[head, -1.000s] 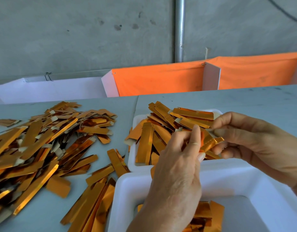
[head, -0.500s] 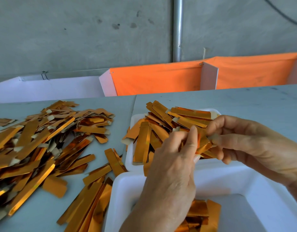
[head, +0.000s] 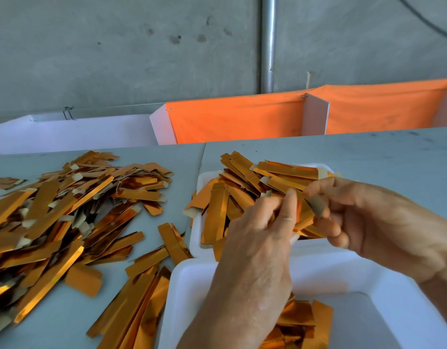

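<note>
Head view: left hand [head: 258, 250], right hand [head: 373, 222] on strip [head: 305, 217]

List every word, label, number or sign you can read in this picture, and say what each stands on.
None: no word, number or sign can be read.
The gold strip pinched by the left hand and right hand, the loose strips, the white trays, the orange cloth and the wall show no lettering.

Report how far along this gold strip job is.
Done, apparently: only a few gold pieces lie in the near tray. In hand: both the left hand and right hand pinch one strip. Left: the heaped far tray and the big table pile.
</note>
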The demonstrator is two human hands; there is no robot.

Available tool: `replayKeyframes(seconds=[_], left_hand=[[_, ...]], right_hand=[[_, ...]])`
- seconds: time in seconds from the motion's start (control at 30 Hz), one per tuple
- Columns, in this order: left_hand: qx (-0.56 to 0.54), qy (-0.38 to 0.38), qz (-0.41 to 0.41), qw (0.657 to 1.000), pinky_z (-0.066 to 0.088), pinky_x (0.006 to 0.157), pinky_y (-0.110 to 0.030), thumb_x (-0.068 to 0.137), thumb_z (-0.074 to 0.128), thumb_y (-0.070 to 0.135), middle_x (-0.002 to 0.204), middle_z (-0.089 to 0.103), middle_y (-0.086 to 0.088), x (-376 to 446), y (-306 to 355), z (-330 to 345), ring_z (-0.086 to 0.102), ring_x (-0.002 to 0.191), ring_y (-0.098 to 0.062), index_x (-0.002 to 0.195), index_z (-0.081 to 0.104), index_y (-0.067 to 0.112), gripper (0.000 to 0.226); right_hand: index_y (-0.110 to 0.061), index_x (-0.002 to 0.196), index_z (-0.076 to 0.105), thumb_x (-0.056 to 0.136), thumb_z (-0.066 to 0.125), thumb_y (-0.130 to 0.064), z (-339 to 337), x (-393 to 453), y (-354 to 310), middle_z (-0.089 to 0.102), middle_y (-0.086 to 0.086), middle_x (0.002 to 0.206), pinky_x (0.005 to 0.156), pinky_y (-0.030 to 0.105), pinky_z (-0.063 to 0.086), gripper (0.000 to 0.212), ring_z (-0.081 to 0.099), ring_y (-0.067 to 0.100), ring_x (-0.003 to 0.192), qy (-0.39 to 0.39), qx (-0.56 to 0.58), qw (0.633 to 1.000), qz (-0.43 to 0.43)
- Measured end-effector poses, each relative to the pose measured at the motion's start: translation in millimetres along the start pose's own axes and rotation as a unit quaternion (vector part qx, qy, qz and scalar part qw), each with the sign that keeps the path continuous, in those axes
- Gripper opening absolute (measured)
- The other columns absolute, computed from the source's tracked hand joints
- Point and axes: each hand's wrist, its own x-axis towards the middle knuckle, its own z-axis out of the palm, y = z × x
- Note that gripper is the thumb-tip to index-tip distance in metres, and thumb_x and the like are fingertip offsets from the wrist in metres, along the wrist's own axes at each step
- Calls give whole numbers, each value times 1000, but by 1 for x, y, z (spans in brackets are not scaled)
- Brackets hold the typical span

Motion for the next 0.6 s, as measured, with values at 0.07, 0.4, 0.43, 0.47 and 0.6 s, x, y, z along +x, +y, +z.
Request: replayKeyframes(seconds=[0.07,0.4,0.43,0.47,0.6], left_hand=[[3,-3,-2,1000,31,105,-21,97,47,12,138,29,16,-1,0,0,26,120,1,150,11,31,67],[24,-10,11,1000,27,95,-16,92,55,9,133,40,9,-1,1,2,32,114,-3,149,24,24,67],[31,-13,14,999,30,94,-18,90,57,9,131,43,7,-1,0,3,35,113,-4,148,27,21,66],[34,-16,16,999,33,93,-20,90,58,8,129,45,6,-1,0,3,37,111,-5,148,29,20,66],[-1,-16,15,1000,29,101,-17,98,46,18,132,31,17,-2,0,2,24,115,5,150,5,33,68]], right_hand=[[-8,82,69,74,65,-12,0,1,1,53,6,64,40,19,45,11,52,11,48,0,20,1000,19],[-8,79,71,37,96,-22,0,-1,-1,55,9,56,39,19,47,51,54,14,45,-2,14,999,53],[-8,79,70,43,94,-18,0,-1,-1,55,11,55,39,19,47,44,54,14,44,-1,10,998,58],[-7,79,69,51,89,-14,0,-2,-2,54,11,54,39,19,46,34,53,14,44,0,3,998,64],[-8,75,67,61,75,4,4,-2,-3,54,12,52,37,19,45,19,51,15,42,14,-37,997,73]])
